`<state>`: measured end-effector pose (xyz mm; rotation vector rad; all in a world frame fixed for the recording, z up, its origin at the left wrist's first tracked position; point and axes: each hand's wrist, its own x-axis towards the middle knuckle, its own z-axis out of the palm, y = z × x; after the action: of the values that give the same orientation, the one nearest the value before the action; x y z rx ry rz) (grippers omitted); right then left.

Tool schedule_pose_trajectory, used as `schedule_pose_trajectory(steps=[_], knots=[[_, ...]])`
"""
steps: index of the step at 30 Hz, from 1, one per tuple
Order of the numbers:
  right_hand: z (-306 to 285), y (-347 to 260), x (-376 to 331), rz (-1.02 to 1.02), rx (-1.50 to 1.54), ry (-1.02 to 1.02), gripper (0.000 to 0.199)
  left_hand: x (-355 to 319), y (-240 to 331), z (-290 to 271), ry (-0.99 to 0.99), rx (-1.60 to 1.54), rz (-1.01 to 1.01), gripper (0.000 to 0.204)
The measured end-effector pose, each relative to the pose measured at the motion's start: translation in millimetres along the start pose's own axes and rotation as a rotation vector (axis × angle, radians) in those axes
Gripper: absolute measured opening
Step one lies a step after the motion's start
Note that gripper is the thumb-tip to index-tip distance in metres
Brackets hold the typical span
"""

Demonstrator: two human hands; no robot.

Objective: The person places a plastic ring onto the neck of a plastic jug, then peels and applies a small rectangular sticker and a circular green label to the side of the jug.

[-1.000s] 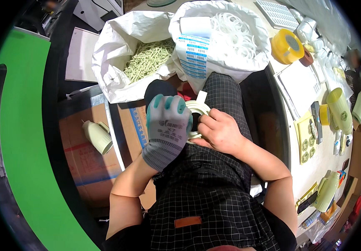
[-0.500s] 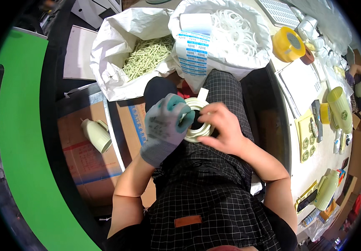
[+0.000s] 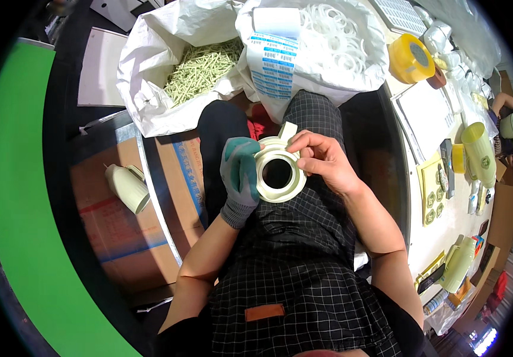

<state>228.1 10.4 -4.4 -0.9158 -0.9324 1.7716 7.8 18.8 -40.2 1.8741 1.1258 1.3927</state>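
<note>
Above my lap I hold a pale green plastic ring-shaped collar (image 3: pixel 280 195) with a short tab sticking out at its far side. Its round opening faces up at me. My left hand (image 3: pixel 240 175), in a grey and green glove, grips the collar's left side. My bare right hand (image 3: pixel 329 162) is closed at the upper right rim, thumb and forefinger on the edge near the tab. Beyond my knees stand a white sack of thin pale green sticks (image 3: pixel 203 71) and another of translucent white rings (image 3: pixel 335 47). A strip of blue-and-white labels (image 3: pixel 273 62) hangs over the second sack.
To my left a pale green jug (image 3: pixel 128 187) lies on a cardboard box (image 3: pixel 114 238). The workbench (image 3: pixel 414 208) at right carries yellow tape (image 3: pixel 411 58), papers (image 3: pixel 426 119), a sticker sheet (image 3: pixel 430 199) and pale green jug bodies (image 3: pixel 460 262). Another person's arm (image 3: pixel 502 102) shows at far right.
My left hand has drawn its fingers back from the collar's opening to its left side. The right hand has shifted up along the rim, and the opening is now in plain view.
</note>
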Motion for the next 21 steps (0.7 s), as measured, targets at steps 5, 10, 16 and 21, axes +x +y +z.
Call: schedule_pose_trajectory(steps=[5,10,16,21], knots=[[6,4,1,-0.105,-0.121,0.092,0.006,-6,1,9,0.015,-0.053,-0.054,0.016],[-13,12,-29,-0.083,-0.317,0.32,0.021,-7,37,22,-0.048,-0.015,-0.042,0.022],[-27,17,-132,0.519,0.072,0.234,0.087,-40,85,40,-0.42,-0.123,0.247,0.036],[-14,14,-136,0.268,-0.242,0.292,0.106,14,57,-2,-0.361,-0.352,0.141,0.032]])
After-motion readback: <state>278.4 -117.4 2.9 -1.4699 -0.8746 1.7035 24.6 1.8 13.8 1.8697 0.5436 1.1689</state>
